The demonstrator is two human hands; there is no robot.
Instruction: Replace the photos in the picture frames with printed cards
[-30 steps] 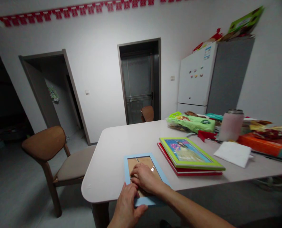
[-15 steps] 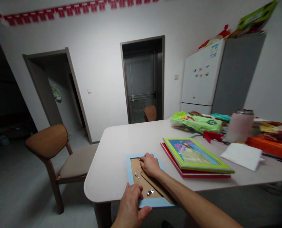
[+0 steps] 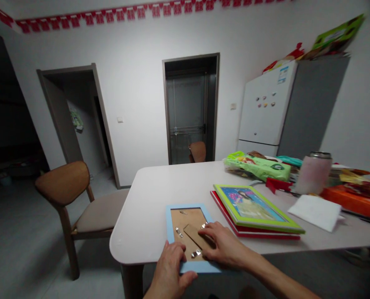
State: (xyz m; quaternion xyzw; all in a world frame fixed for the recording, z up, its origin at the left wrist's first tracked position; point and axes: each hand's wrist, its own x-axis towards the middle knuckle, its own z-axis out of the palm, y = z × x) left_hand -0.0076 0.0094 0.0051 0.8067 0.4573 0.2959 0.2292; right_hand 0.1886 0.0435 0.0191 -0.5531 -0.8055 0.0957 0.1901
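Observation:
A light-blue photo frame [image 3: 170, 224] lies face down near the table's front edge. Its brown backing board [image 3: 189, 220] shows, with a stand flap and several metal clips. My left hand [image 3: 170, 265] grips the frame's lower left corner, thumb on the near edge and fingers curled over the side. Across the right side of the backing lies my right hand [image 3: 224, 245], fingers bent, with the fingertips at the right-hand metal clip [image 3: 204, 225] and the thumb lower down by the flap. Another metal clip [image 3: 183, 212] at the top sits uncovered.
Right of the blue frame, a lime-green framed picture [image 3: 256, 207] rests on a red frame [image 3: 265, 236]. Farther right are a white tissue [image 3: 315, 211], a pink jar [image 3: 314, 173], an orange box [image 3: 354, 197] and a green packet [image 3: 265, 166]. A wooden chair [image 3: 64, 185] stands left of the table [image 3: 147, 187].
My right hand has moved from the top clip down to the clip on the frame's right side. My left hand stays at the lower left corner. The view has tilted slightly.

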